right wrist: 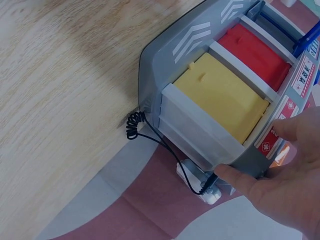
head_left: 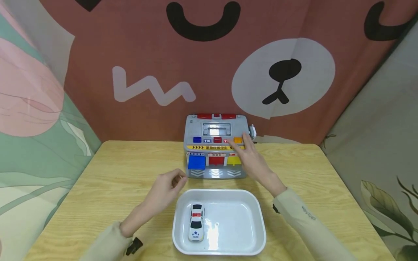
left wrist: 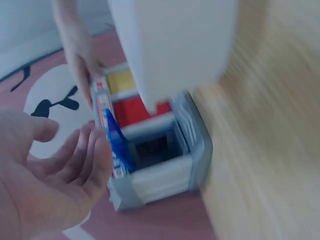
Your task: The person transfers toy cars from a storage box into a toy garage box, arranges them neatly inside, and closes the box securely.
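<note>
A grey toy rescue station [head_left: 216, 174] stands on the table, with a blue door [head_left: 197, 162], a red door [head_left: 216, 160] and a yellow door [head_left: 233, 160]. The blue door is swung up, showing the dark bay behind it in the left wrist view. My right hand [head_left: 256, 165] rests on the station's right front corner, fingers fairly straight and spread over its top and side. Just left of the station's front, my left hand [head_left: 166, 188] hangs with loosely bent fingers and holds nothing. A white toy police car [head_left: 196, 226] lies in the white tray [head_left: 258, 217].
The tray sits on the wooden table [head_left: 137, 156] in front of the station, below the hands. A white handset [head_left: 253, 131] is on the station's right side, its coiled black cord [right wrist: 134, 126] dangling. A printed curtain [head_left: 156, 119] hangs behind the table.
</note>
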Demonstrator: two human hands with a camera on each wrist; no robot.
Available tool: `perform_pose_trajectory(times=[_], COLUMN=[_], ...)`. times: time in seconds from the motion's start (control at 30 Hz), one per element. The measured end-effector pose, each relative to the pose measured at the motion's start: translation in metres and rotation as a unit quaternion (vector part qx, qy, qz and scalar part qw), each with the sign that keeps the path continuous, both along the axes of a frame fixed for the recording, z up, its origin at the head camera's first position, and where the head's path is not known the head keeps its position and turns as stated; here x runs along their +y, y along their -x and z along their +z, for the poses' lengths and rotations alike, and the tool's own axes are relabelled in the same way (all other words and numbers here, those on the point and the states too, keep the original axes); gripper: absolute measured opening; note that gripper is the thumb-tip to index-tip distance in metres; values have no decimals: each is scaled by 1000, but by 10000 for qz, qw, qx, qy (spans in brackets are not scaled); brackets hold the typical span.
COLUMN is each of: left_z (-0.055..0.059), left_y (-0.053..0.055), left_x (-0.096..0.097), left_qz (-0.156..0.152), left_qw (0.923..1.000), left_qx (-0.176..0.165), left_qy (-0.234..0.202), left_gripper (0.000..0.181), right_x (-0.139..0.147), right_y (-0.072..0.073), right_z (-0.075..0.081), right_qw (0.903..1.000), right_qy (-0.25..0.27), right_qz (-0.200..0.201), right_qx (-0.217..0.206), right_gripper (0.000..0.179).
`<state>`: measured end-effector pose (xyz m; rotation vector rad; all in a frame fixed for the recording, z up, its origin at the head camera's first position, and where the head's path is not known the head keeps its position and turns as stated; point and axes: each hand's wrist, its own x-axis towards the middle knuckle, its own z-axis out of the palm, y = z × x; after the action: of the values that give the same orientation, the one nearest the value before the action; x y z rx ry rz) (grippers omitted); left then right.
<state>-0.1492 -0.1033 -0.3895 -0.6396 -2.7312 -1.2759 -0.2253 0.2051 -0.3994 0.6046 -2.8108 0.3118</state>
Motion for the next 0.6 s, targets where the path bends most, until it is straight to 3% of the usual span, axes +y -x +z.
perform_pose_trajectory(times=[0.07, 0.1, 0.17, 0.27, 0.3, 0.37, 0.6], left_z=[3, 5, 6, 9, 9, 11, 17], left_y=[0, 0, 0, -1, -1, -3, -7], left_x=[0, -1, -1, 0, 1, 4, 19], left_qz=[-361, -544, -816, -986, -979, -963, -1080], left_qw=[9950, 9879, 9662, 9325, 9245, 9159, 9007], left_qx=[-913, -1433, -2424, -3461, -3677, -3897, -4003], left_qy=[-162, -243, -322, -299, -237, 2, 1297], left_gripper=[15, 20, 31, 44, 46, 46, 45], right_x=[0, 0, 0, 0, 0, 0, -1], right_y=[0, 0, 0, 0, 0, 1, 0], right_z=[0, 1, 1, 1, 1, 0, 1], right_qw=[10000, 10000, 10000, 10000, 10000, 10000, 10000], right_qy=[17, 21, 32, 3, -3, -28, -52], right_qz=[2, -12, -31, -28, -11, 20, -11], right_qx=[-4, -6, -9, 3, 5, 27, 12], right_gripper=[90, 90, 89, 88, 87, 86, 87])
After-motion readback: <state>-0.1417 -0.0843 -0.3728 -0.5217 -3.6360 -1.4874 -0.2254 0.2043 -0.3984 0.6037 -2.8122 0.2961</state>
